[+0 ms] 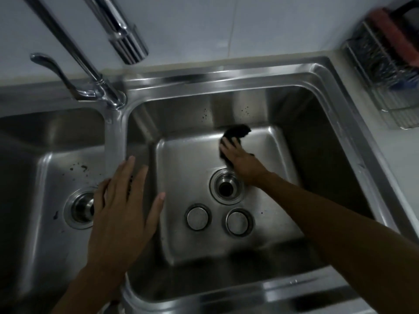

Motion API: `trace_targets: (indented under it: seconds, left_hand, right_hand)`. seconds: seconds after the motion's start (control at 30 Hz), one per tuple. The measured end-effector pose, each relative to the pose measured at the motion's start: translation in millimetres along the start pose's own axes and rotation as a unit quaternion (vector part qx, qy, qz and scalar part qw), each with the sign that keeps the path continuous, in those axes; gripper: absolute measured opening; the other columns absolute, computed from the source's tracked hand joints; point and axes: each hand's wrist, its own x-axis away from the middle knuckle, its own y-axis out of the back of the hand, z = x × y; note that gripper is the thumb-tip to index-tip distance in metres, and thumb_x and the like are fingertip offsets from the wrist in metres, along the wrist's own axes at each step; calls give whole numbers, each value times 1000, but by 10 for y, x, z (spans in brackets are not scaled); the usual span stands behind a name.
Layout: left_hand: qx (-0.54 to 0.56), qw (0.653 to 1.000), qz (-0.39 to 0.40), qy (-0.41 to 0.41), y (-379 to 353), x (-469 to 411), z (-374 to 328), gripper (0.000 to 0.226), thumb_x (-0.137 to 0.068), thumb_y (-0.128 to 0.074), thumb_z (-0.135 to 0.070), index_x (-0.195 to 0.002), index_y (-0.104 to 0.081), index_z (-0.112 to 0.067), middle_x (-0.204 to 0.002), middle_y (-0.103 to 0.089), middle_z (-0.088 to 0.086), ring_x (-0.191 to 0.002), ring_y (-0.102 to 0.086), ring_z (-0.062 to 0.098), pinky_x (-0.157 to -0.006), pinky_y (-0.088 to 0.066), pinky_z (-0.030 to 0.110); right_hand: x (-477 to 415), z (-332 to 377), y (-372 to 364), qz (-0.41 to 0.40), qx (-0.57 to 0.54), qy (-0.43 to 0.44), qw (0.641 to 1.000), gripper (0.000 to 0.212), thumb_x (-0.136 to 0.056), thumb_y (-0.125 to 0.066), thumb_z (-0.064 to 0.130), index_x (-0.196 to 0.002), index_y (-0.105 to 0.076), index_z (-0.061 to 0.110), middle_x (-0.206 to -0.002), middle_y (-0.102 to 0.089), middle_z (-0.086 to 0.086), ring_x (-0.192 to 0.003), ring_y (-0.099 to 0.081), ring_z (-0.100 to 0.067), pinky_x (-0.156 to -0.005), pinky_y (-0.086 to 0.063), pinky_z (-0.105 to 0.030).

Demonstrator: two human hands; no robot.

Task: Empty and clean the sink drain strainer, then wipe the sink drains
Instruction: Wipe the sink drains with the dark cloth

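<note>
A steel double sink fills the view. My right hand (243, 163) presses a black cloth (235, 132) flat against the floor of the right basin (186, 155), just behind its open drain (226, 186). Two round steel strainer plugs (197, 216) (238, 222) lie on the basin floor in front of that drain. My left hand (123, 200) rests palm down, fingers spread, on the divider (115, 141) between the basins, holding nothing. The left basin's drain (79, 208) sits partly behind this hand, with dark specks around it.
A chrome faucet (97, 71) with a lever handle stands at the back of the divider; its spout (127, 41) hangs over the right basin's back rim. A wire rack (385, 71) with a red item stands on the counter at the back right.
</note>
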Motion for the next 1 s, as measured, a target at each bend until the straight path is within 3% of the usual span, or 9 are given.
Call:
trace_targets:
  seconds: [0.13, 0.2, 0.33, 0.47, 0.5, 0.6, 0.77, 0.9, 1.0]
  left_hand:
    - [11, 999, 38, 15, 62, 8, -15, 68, -102, -37, -56, -151, -46, -8, -167, -29, 12, -151, -34, 33, -121, -22, 53]
    - [12, 999, 41, 18, 81, 0, -39, 68, -102, -37, -55, -150, -46, -8, -167, -30, 13, -150, -34, 33, -121, -22, 53]
    - [9, 999, 37, 18, 90, -17, -39, 69, -102, -38, -55, -150, -46, -5, -165, -32, 15, -150, -36, 33, -121, -22, 50]
    - [-2, 999, 48, 7, 69, -17, -16, 72, -103, -35, -58, -150, -45, -4, -165, -32, 17, -150, -34, 33, -121, -22, 50]
    - [-2, 999, 48, 8, 72, -13, -18, 72, -103, -35, -59, -150, -45, -4, -165, -32, 17, -150, -34, 33, -120, -23, 51]
    - [-1, 999, 50, 20, 87, -18, -51, 73, -103, -32, -60, -150, -45, -6, -165, -32, 17, -150, -34, 33, -120, -23, 52]
    - [-6, 999, 43, 16, 78, -36, -41, 71, -104, -35, -59, -150, -45, -6, -164, -33, 16, -150, -36, 33, -120, -25, 52]
    - [-3, 998, 60, 20, 66, -23, -21, 71, -103, -36, -59, -153, -41, -9, -166, -29, 14, -153, -29, 29, -123, -17, 48]
    - [6, 998, 63, 24, 76, -7, -23, 71, -103, -37, -59, -153, -39, -10, -167, -29, 13, -154, -28, 28, -124, -16, 47]
  right_hand:
    - [-83, 152, -131, 41, 44, 161, 985, 94, -86, -61, -5, -162, -11, 21, -171, 2, 3, -157, 4, -26, -99, -51, -37]
    - [30, 1, -58, 26, 61, 132, 989, 86, -93, -55, -2, -162, -10, 22, -171, 4, 3, -157, 5, -24, -102, -50, -40]
    - [597, -393, -24, 23, 130, -68, 989, 75, -99, -35, 3, -161, 4, 16, -169, 16, -4, -157, 7, -32, -98, -53, -48]
    - [1318, -439, -28, 52, 243, 51, 967, 86, -77, -63, -1, -155, -28, 2, -166, -21, -19, -147, -33, -44, -74, -61, -37]
    - [1444, -435, -59, 77, 243, 82, 964, 85, -77, -64, -2, -155, -29, 3, -165, -20, -18, -147, -31, -44, -74, -61, -40]
    - [1598, -383, -133, 113, 220, 163, 955, 75, -92, -43, -3, -157, -6, 7, -167, 2, -16, -151, -6, -44, -98, -56, -42]
    - [1337, -152, -302, 38, 204, 326, 922, 45, -101, -45, 10, -144, -51, 0, -158, -38, -19, -145, -37, -40, -112, -45, -37]
    - [909, 223, -526, -22, 198, 398, 895, 46, -109, -24, 12, -148, -46, 3, -160, -36, -16, -149, -32, -37, -118, -35, -39]
    - [436, 489, -612, -24, 202, 360, 910, 49, -109, -20, 13, -155, -31, 2, -165, -23, -17, -153, -17, -40, -123, -29, -48]
